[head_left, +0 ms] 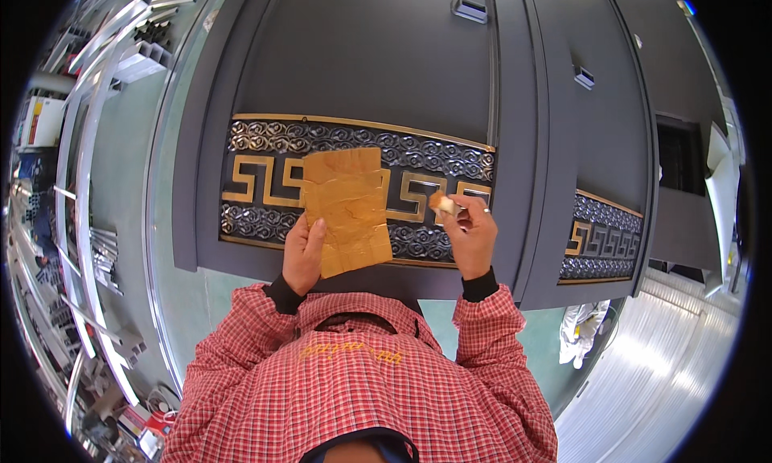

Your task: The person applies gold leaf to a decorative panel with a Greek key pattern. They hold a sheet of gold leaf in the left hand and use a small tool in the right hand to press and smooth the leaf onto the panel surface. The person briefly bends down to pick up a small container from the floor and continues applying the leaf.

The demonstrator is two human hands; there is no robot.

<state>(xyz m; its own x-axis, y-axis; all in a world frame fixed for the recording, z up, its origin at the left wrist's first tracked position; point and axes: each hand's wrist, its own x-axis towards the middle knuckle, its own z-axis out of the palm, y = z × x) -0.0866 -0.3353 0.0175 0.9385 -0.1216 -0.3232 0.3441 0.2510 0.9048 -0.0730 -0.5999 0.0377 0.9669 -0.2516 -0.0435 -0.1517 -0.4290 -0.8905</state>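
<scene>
My left hand point(302, 256) grips the lower left edge of a flat gold-coated board point(347, 214), its thumb on the face. The coating looks creased and uneven. Pinched in the fingers of my right hand point(472, 242) is a small pale wad point(443, 204) with an orange-gold tip, perhaps sponge. Behind both hands lies a dark grey panel point(370, 53) with an ornamental band. Its angular key pattern point(249, 179) is gold, between rows of dark embossed swirls point(450, 159). The board hides the band's middle; the wad hangs in front of the pattern's right part.
To the right is a second grey panel point(605, 133) whose key pattern point(611, 242) is gold at its left end and grey further along. Metal profiles point(141, 61) are stacked at far left. A white bundle point(581, 332) lies beyond my right elbow, near ribbed sheeting point(655, 358).
</scene>
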